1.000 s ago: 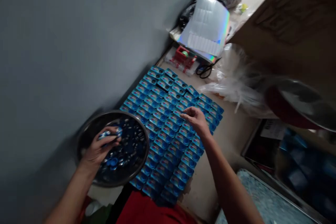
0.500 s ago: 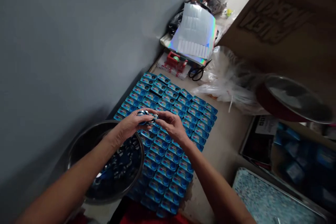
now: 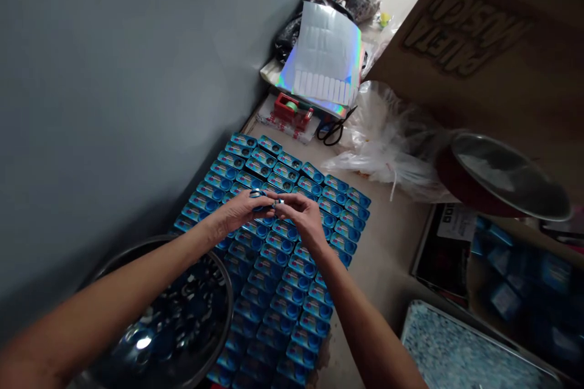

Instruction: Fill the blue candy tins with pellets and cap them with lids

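Observation:
Over rows of small blue printed tins [image 3: 298, 282], my two hands meet at the fingertips. My left hand [image 3: 239, 211] is closed around a few small round blue-and-silver pieces [image 3: 258, 193], partly hidden by the fingers. My right hand [image 3: 305, 216] pinches at a small silver-edged piece [image 3: 278, 202] beside the left fingertips. Many tins show a round blue spot at one end; several in the far rows show a dark one instead. Below my left forearm stands a metal bowl [image 3: 229, 310] holding many similar dark blue and silver pieces.
A red tape dispenser [image 3: 286, 107], black scissors [image 3: 332, 132] and silvery sheets [image 3: 326, 48] lie beyond the tins. To the right are clear plastic bags [image 3: 378, 158], a tilted dark red bowl [image 3: 474, 194], a box of blue packs [image 3: 506, 267] and a speckled tray [image 3: 442, 346]. A grey wall borders the left.
The view has shifted, so the bowl sits lower and further left. My hands stay together over the tins, and the right fingertips are now closer against the left hand's pieces.

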Available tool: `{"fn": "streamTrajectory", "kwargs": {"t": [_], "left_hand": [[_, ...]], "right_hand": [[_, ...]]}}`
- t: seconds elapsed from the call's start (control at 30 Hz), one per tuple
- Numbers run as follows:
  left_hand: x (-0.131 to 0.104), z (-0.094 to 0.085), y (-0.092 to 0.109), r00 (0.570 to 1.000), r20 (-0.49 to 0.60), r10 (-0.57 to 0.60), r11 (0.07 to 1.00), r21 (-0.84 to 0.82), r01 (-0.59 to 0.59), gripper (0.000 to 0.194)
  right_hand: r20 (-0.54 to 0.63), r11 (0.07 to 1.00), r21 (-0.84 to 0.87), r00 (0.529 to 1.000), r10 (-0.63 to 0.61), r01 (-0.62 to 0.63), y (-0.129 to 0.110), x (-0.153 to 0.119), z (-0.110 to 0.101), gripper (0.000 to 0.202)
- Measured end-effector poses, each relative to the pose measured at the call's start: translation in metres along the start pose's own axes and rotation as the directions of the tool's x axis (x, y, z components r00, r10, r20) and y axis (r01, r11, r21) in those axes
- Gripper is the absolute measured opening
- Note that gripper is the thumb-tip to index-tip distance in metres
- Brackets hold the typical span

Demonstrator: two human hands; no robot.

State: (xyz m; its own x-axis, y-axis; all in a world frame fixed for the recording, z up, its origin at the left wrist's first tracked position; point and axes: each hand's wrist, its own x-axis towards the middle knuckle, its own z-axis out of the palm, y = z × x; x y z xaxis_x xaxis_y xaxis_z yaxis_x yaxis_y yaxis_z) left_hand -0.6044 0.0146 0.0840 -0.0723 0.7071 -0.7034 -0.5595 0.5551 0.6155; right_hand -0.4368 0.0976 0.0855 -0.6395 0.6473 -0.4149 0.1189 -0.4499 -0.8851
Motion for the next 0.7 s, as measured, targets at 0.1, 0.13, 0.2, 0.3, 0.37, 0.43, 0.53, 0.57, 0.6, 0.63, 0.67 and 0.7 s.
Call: {"fn": "streamTrajectory", "kwargs": {"t": [0.1, 0.13, 0.2, 0.3, 0.37, 0.43, 0.53, 0.57, 0.6, 0.63, 0.67, 0.7], "left_hand": [[0.009, -0.005, 0.009, 0.999, 0.03, -0.02, 0.999, 0.03, 0.019, 0.024], [0.011, -0.007, 0.014, 0.999, 0.036, -0.025, 0.999, 0.048, 0.023, 0.025], [0.014, -0.011, 0.022, 0.999, 0.05, -0.02, 0.997, 0.078, 0.016, 0.025], [0.014, -0.02, 0.031, 0.998, 0.064, 0.001, 0.994, 0.107, -0.007, 0.029], [0.013, -0.026, 0.035, 0.998, 0.063, 0.018, 0.994, 0.11, -0.025, 0.03], [0.013, -0.03, 0.036, 0.998, 0.055, 0.031, 0.994, 0.103, -0.037, 0.029], [0.014, -0.033, 0.038, 0.998, 0.035, 0.051, 0.995, 0.081, -0.054, 0.027], [0.015, -0.034, 0.039, 0.998, 0.031, 0.056, 0.995, 0.078, -0.059, 0.027], [0.016, -0.035, 0.04, 0.998, 0.03, 0.062, 0.995, 0.076, -0.064, 0.027], [0.017, -0.036, 0.041, 0.997, 0.035, 0.069, 0.994, 0.077, -0.071, 0.028], [0.018, -0.037, 0.042, 0.996, 0.043, 0.077, 0.993, 0.08, -0.081, 0.028], [0.018, -0.038, 0.043, 0.995, 0.051, 0.091, 0.992, 0.084, -0.095, 0.027]], "right_hand": [[-0.103, 0.999, -0.039, 0.995, 0.005, -0.009, -0.002, 0.011, -0.016, 0.03], [-0.154, 0.996, -0.085, 0.988, -0.025, 0.012, -0.003, 0.02, -0.024, 0.031], [-0.227, 0.963, -0.263, 0.966, -0.124, 0.062, -0.006, 0.044, -0.042, 0.032], [-0.177, 0.776, -0.621, 0.945, -0.274, 0.109, -0.015, 0.089, -0.061, 0.03], [-0.078, 0.581, -0.803, 0.944, -0.322, 0.132, -0.023, 0.115, -0.063, 0.028], [0.003, 0.396, -0.908, 0.949, -0.316, 0.135, -0.029, 0.134, -0.059, 0.027], [0.062, 0.182, -0.978, 0.975, -0.212, 0.102, -0.038, 0.149, -0.049, 0.024], [0.057, 0.133, -0.988, 0.985, -0.161, 0.079, -0.041, 0.152, -0.047, 0.023], [0.041, 0.095, -0.994, 0.993, -0.111, 0.052, -0.044, 0.156, -0.045, 0.022], [0.016, 0.067, -0.998, 0.998, -0.062, 0.02, -0.047, 0.159, -0.044, 0.024], [-0.012, 0.046, -0.999, 1.0, -0.018, -0.011, -0.05, 0.163, -0.043, 0.029], [-0.039, 0.033, -0.999, 0.999, 0.022, -0.04, -0.052, 0.168, -0.042, 0.034]]}}
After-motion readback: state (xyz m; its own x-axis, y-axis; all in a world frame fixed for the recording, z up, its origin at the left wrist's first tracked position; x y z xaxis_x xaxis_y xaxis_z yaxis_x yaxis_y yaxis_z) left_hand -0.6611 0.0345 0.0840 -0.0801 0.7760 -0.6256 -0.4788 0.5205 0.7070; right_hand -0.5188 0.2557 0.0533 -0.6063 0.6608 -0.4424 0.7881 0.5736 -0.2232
